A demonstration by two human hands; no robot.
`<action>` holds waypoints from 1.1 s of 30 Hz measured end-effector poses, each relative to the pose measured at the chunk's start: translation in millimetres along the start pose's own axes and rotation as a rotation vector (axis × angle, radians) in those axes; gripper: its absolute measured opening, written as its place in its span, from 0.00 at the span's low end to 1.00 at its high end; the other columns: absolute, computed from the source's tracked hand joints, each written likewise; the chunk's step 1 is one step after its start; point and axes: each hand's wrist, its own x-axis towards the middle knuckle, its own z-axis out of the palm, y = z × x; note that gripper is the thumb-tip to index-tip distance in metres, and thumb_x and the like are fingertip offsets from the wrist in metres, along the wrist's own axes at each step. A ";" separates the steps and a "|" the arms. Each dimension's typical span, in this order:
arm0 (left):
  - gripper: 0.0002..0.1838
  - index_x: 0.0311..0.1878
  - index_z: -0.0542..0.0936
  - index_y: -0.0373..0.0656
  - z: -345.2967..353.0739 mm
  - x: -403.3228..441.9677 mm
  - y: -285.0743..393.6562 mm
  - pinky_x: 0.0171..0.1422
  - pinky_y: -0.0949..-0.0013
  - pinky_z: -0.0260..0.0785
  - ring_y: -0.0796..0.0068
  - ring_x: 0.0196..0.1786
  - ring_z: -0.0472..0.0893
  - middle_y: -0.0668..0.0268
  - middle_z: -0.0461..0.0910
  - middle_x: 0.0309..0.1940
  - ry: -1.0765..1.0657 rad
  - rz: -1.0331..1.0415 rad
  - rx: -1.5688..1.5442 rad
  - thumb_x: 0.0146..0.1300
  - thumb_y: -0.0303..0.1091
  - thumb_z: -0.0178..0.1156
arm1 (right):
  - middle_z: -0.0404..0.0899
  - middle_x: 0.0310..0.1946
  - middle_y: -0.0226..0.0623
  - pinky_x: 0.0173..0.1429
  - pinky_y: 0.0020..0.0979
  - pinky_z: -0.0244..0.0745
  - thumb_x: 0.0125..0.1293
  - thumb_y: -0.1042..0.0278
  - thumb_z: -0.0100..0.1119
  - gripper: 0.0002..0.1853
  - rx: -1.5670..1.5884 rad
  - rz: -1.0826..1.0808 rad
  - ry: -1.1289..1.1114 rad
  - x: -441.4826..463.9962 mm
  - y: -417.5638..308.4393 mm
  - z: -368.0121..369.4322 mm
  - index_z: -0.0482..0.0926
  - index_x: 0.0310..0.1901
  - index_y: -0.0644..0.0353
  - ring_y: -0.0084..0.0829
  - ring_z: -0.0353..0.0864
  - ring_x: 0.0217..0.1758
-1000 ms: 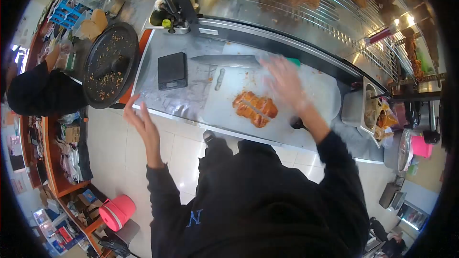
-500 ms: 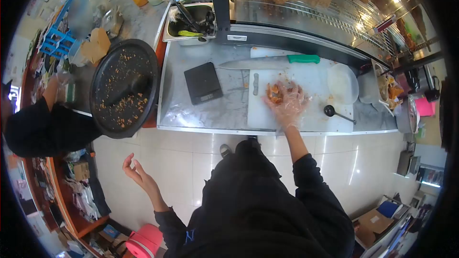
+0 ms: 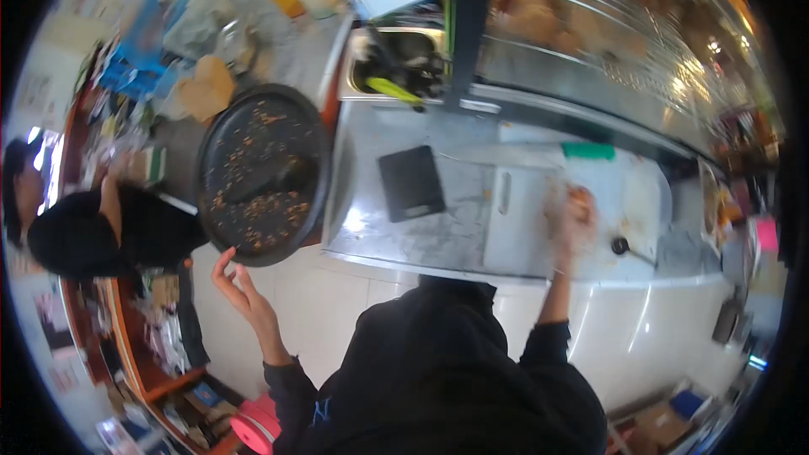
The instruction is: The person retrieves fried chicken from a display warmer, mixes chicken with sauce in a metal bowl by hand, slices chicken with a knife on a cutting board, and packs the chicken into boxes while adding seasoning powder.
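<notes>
My right hand [image 3: 570, 232], in a clear plastic glove, is smeared by motion above the white cutting board [image 3: 522, 236]. At its fingers is a reddish-brown piece of fried food [image 3: 581, 196], which the hand seems to grip, though blur hides the exact hold. A knife with a green handle [image 3: 588, 151] lies across the board's far side. A small black spoon [image 3: 620, 245] rests right of the hand. My bare left hand [image 3: 247, 293] is held up with fingers apart, holding nothing, close to the near rim of a round black tray [image 3: 316, 223] scattered with crumbs.
A black kitchen scale [image 3: 411, 184] stands on the metal counter [image 3: 358, 219]. Behind it is a metal container [image 3: 347, 88] with dark utensils. A glass display cabinet [image 3: 581, 42] holds fried food. Another person's dark sleeve [image 3: 76, 232] is at the left.
The view has shifted, so the counter appears further right and lower. My right hand and the fried piece have moved rightward over the board. My left hand appears nearer the black tray's rim.
</notes>
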 end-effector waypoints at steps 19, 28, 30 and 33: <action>0.14 0.54 0.67 0.42 -81.2 127.0 -154.7 0.58 0.68 0.54 0.72 0.58 0.67 0.63 0.71 0.53 0.248 -0.170 0.024 0.67 0.34 0.49 | 0.63 0.37 0.31 0.38 0.32 0.68 0.66 0.56 0.42 0.17 1.810 0.593 -1.303 6.3 -450.6 251.9 0.69 0.54 0.51 0.27 0.65 0.37; 0.35 0.62 0.64 0.41 -72.5 293.3 -224.3 0.66 0.58 0.51 0.57 0.61 0.63 0.57 0.65 0.59 -0.155 0.167 -0.065 0.51 0.36 0.66 | 0.72 0.34 0.34 0.36 0.31 0.71 0.61 0.57 0.55 0.16 1.681 0.484 -1.251 -1.6 -582.2 504.8 0.74 0.47 0.55 0.31 0.71 0.40; 0.39 0.65 0.62 0.46 -36.1 345.5 -197.8 0.68 0.51 0.46 0.50 0.66 0.56 0.54 0.59 0.63 -0.286 0.260 -0.183 0.48 0.38 0.68 | 0.74 0.35 0.35 0.36 0.31 0.72 0.61 0.55 0.55 0.16 1.500 0.480 -1.125 -4.5 -569.5 533.3 0.74 0.47 0.54 0.31 0.74 0.39; 0.29 0.56 0.71 0.50 31.4 385.5 -188.8 0.68 0.47 0.43 0.50 0.69 0.51 0.54 0.56 0.65 -0.328 0.361 -0.157 0.48 0.39 0.68 | 0.76 0.33 0.36 0.37 0.32 0.73 0.60 0.55 0.55 0.17 1.299 0.516 -1.003 -14.5 -546.2 556.5 0.74 0.47 0.54 0.31 0.75 0.34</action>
